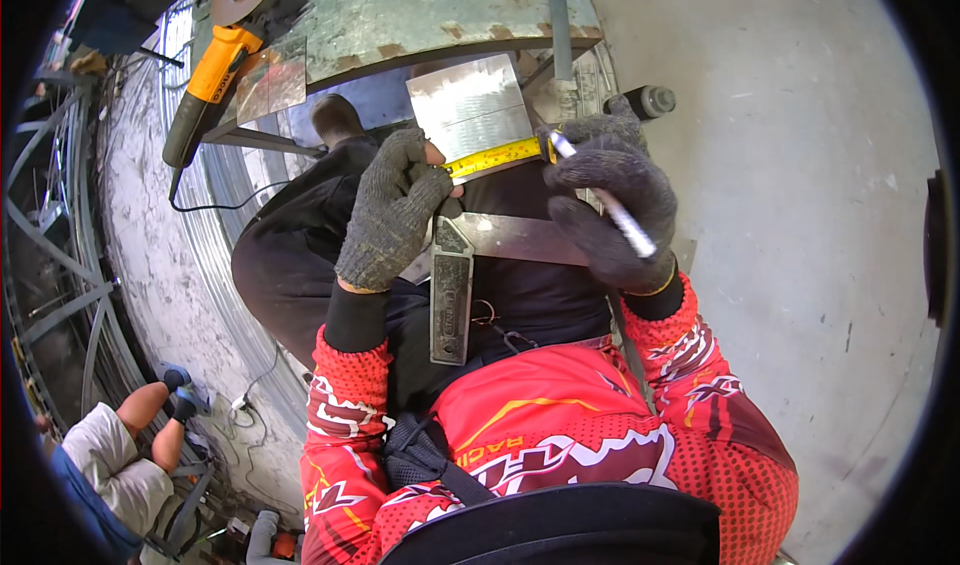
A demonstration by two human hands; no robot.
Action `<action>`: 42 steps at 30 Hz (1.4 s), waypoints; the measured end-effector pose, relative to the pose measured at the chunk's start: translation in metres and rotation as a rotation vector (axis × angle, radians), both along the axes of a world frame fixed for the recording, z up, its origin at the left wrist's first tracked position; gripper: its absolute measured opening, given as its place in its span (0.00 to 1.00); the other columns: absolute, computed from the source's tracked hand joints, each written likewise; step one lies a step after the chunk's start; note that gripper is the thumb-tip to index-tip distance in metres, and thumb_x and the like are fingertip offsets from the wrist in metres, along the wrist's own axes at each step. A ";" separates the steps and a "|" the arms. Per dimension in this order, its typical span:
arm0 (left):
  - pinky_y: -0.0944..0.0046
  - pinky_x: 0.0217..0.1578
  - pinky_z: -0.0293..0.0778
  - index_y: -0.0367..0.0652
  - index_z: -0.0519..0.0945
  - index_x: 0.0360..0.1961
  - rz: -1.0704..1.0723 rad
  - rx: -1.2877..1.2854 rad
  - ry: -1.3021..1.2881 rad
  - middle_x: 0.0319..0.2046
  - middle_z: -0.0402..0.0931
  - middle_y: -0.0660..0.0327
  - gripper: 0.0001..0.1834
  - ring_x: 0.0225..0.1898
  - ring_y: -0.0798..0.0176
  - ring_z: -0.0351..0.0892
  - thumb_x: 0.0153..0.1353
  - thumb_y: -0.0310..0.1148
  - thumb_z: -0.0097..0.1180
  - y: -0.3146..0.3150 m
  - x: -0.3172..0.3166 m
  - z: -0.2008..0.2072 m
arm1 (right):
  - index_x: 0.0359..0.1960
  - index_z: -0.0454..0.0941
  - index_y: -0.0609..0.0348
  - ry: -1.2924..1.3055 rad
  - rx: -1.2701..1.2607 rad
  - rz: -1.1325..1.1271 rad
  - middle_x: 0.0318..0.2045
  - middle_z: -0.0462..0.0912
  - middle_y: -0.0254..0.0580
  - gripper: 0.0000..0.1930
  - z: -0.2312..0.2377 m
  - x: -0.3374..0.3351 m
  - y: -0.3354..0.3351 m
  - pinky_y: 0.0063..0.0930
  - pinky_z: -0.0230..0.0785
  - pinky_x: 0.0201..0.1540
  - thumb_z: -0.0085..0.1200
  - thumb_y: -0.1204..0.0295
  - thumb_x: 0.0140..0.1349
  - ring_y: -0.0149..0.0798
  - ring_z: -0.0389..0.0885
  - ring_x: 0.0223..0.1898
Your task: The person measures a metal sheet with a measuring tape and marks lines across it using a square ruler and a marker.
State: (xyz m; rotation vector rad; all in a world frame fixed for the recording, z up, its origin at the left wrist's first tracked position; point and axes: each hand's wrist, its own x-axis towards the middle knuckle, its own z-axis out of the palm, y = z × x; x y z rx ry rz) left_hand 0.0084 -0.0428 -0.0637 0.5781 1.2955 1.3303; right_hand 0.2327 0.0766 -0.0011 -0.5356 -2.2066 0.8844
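Observation:
A shiny square metal plate (470, 105) rests against my lap, with a thin line across its face. Along its near edge stretches the yellow blade of a tape measure (494, 158). My gloved left hand (395, 205) pinches the plate's left corner together with the blade's end. In my gloved right hand (615, 200) are a white marker pen (628, 223) and the tape measure, whose case is mostly hidden by the fingers. A try square lies over my thighs, its dark handle (452, 290) toward me and its steel blade (520, 237) running under my right hand.
An orange angle grinder (215, 75) lies at the left end of the metal workbench (350, 25), beside a thin sheet piece (272, 80). A dark cylinder (650, 101) is on the floor right of the bench leg. Long metal profiles (215, 205) and another person (125, 465) are at left.

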 end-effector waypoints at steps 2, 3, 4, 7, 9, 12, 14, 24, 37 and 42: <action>0.67 0.38 0.80 0.38 0.74 0.48 -0.018 0.005 0.016 0.37 0.79 0.59 0.10 0.35 0.67 0.83 0.67 0.21 0.58 0.000 0.000 -0.001 | 0.42 0.85 0.55 -0.009 -0.123 0.068 0.41 0.87 0.44 0.11 0.005 0.009 0.004 0.51 0.64 0.66 0.67 0.77 0.56 0.50 0.82 0.52; 0.67 0.38 0.80 0.38 0.74 0.48 -0.018 -0.001 0.013 0.37 0.79 0.59 0.10 0.35 0.67 0.83 0.67 0.21 0.58 0.000 0.000 0.000 | 0.42 0.85 0.55 -0.012 -0.129 0.068 0.41 0.87 0.44 0.11 0.005 0.009 0.001 0.51 0.64 0.66 0.67 0.77 0.56 0.50 0.82 0.52; 0.69 0.35 0.78 0.38 0.74 0.46 0.001 0.009 0.057 0.33 0.78 0.61 0.09 0.33 0.70 0.82 0.67 0.20 0.57 0.001 0.002 0.001 | 0.41 0.85 0.55 0.050 -0.323 -0.003 0.41 0.87 0.44 0.11 0.006 0.007 -0.005 0.53 0.60 0.70 0.66 0.77 0.56 0.50 0.83 0.53; 0.71 0.32 0.76 0.38 0.74 0.45 0.024 0.027 0.107 0.29 0.78 0.63 0.07 0.30 0.73 0.80 0.68 0.20 0.56 0.003 0.004 0.007 | 0.38 0.84 0.54 0.084 -0.270 -0.038 0.37 0.87 0.43 0.10 -0.005 0.006 0.004 0.58 0.50 0.76 0.66 0.78 0.53 0.51 0.84 0.53; 0.71 0.32 0.75 0.38 0.75 0.45 0.034 0.037 0.117 0.29 0.79 0.63 0.07 0.30 0.73 0.80 0.67 0.20 0.56 0.003 0.004 0.005 | 0.34 0.82 0.53 -0.011 -0.045 0.046 0.33 0.86 0.41 0.10 -0.010 0.004 0.008 0.59 0.49 0.76 0.66 0.79 0.50 0.53 0.85 0.52; 0.71 0.32 0.74 0.39 0.75 0.45 0.029 0.054 0.158 0.31 0.80 0.62 0.08 0.30 0.74 0.79 0.67 0.20 0.57 0.001 0.002 0.002 | 0.30 0.81 0.50 -0.031 0.016 0.027 0.28 0.84 0.37 0.11 -0.005 0.000 0.007 0.59 0.51 0.76 0.67 0.80 0.47 0.53 0.85 0.50; 0.67 0.41 0.81 0.38 0.76 0.46 -0.006 0.005 0.147 0.37 0.77 0.64 0.10 0.37 0.69 0.83 0.65 0.16 0.59 0.000 0.000 0.002 | 0.29 0.81 0.48 -0.067 0.036 0.042 0.28 0.84 0.36 0.11 -0.005 0.000 0.007 0.59 0.52 0.75 0.67 0.80 0.47 0.52 0.86 0.49; 0.67 0.39 0.81 0.39 0.76 0.42 0.003 0.054 0.315 0.38 0.76 0.64 0.09 0.36 0.68 0.82 0.63 0.18 0.61 -0.003 0.000 -0.007 | 0.27 0.83 0.47 -0.185 0.222 0.019 0.27 0.84 0.31 0.10 -0.003 -0.004 0.003 0.61 0.51 0.76 0.71 0.76 0.46 0.50 0.86 0.50; 0.67 0.36 0.79 0.39 0.78 0.42 0.008 0.056 0.243 0.37 0.77 0.63 0.10 0.35 0.66 0.83 0.61 0.17 0.62 -0.005 -0.003 -0.005 | 0.25 0.80 0.48 -0.117 0.160 0.002 0.25 0.81 0.33 0.08 -0.009 -0.002 0.004 0.62 0.53 0.74 0.67 0.76 0.50 0.50 0.86 0.49; 0.67 0.37 0.79 0.39 0.78 0.42 0.008 0.068 0.255 0.37 0.78 0.64 0.10 0.36 0.67 0.82 0.61 0.19 0.63 -0.006 -0.005 -0.007 | 0.25 0.80 0.49 -0.077 0.095 -0.003 0.26 0.82 0.36 0.08 -0.012 -0.001 0.005 0.61 0.54 0.74 0.67 0.78 0.50 0.51 0.86 0.48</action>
